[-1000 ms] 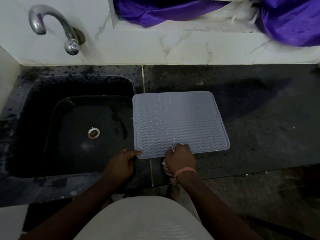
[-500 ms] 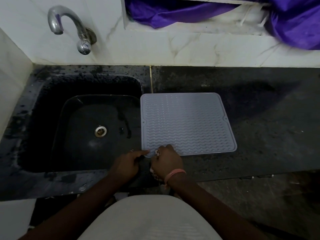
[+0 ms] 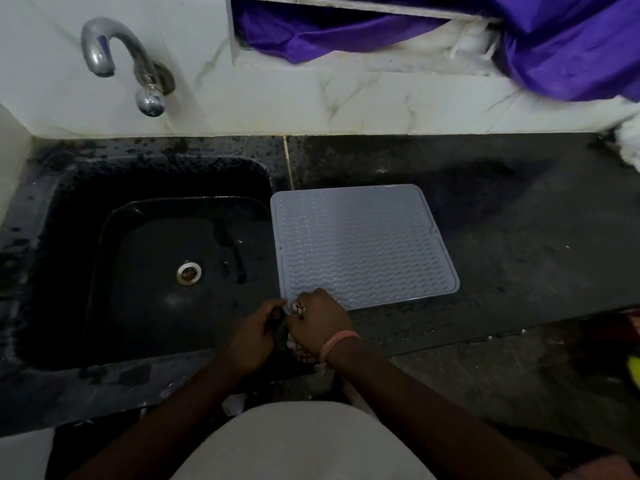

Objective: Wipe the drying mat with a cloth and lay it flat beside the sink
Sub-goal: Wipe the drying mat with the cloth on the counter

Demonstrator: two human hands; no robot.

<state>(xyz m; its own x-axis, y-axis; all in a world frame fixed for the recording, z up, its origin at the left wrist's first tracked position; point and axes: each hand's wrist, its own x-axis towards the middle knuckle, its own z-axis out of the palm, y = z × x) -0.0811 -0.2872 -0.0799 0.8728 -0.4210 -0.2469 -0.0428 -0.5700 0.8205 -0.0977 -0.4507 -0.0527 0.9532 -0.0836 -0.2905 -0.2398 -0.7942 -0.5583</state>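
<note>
A pale grey ribbed drying mat [image 3: 360, 244] lies flat on the dark counter [image 3: 519, 237], its left edge along the black sink [image 3: 166, 258]. My right hand [image 3: 320, 322] grips a bunched patterned cloth [image 3: 300, 349] and presses it on the mat's near left corner; most of the cloth is hidden under the hand. My left hand [image 3: 254, 332] sits just left of it, fingertips pinching that same corner of the mat at the sink's rim.
A chrome tap [image 3: 128, 60] juts from the white marble wall above the sink. Purple fabric [image 3: 519, 39] hangs from the sill at the back right. A round drain [image 3: 188, 273] sits in the sink's floor. The counter's front edge runs close to my body.
My right hand has slid the cloth leftward along the mat's near edge to its left corner. My left hand stays at that corner, its fingers now closer to the right hand.
</note>
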